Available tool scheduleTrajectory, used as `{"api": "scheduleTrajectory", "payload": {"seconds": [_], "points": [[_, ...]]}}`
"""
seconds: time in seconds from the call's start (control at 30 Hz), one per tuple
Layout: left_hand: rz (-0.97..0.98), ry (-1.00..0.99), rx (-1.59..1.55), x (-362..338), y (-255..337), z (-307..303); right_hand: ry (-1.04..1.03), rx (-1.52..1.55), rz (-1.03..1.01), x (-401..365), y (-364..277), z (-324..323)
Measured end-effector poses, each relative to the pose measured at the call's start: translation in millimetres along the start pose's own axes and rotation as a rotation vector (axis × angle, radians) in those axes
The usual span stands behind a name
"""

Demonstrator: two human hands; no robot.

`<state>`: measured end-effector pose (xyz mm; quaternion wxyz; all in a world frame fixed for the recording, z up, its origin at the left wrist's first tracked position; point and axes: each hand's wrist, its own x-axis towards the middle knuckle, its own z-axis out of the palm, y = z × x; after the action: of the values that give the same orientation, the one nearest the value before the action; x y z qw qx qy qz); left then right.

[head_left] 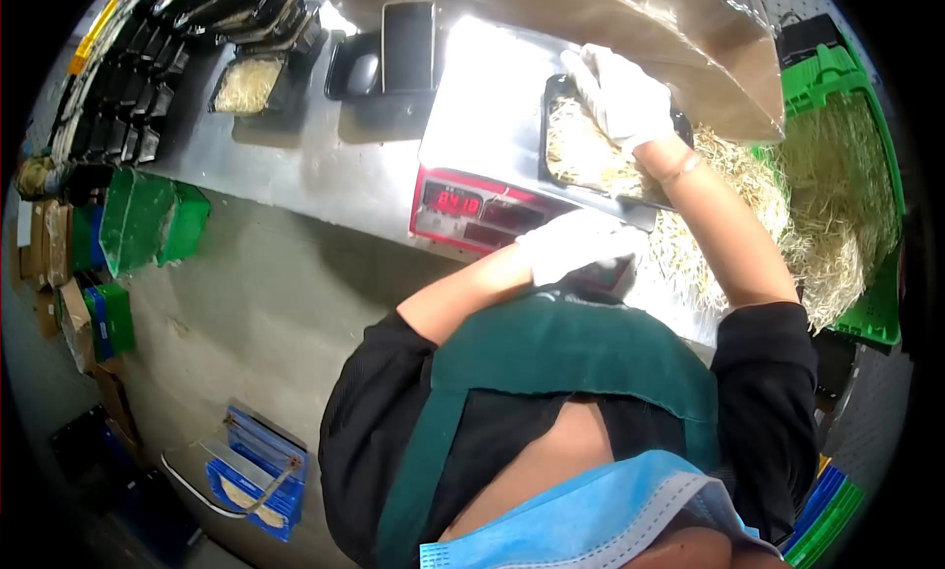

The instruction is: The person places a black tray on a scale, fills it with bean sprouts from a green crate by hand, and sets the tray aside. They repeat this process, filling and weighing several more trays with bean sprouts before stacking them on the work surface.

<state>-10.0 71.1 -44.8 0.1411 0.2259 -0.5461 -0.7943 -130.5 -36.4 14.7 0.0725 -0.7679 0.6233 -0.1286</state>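
Observation:
My right hand [625,98], in a white glove, lies over a black tray [548,141] filled with bean sprouts [579,151]. Its fingers are stretched out along the tray's far side. The tray stands at the right of a scale with a red front [425,207] and a lit red display [455,202]. My left hand [583,246], gloved too, is at the tray's near side, by the scale's front edge. Its fingers are partly hidden, and whether they grip anything cannot be made out. Loose sprouts [733,200] are heaped beside my right forearm.
A green crate [891,195] at the right holds more sprouts. Behind the scale rises a plastic-lined box [679,28]. To the left are a phone [408,47], a filled tray [248,85] and stacked black trays [128,106]. A blue basket [258,475] is on the floor.

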Motion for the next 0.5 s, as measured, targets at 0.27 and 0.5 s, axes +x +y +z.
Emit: {"api": "scheduleTrajectory", "payload": {"seconds": [0.27,0.5], "points": [[0.351,0.702,-0.155,-6.8,14.4,-7.4,0.157,0.432,0.022,-7.2,-0.2,-12.5],[0.788,1.472,-0.044,-166.0,28.0,-198.1,0.416,0.698,0.348,-144.1,49.8,-59.4]]}}
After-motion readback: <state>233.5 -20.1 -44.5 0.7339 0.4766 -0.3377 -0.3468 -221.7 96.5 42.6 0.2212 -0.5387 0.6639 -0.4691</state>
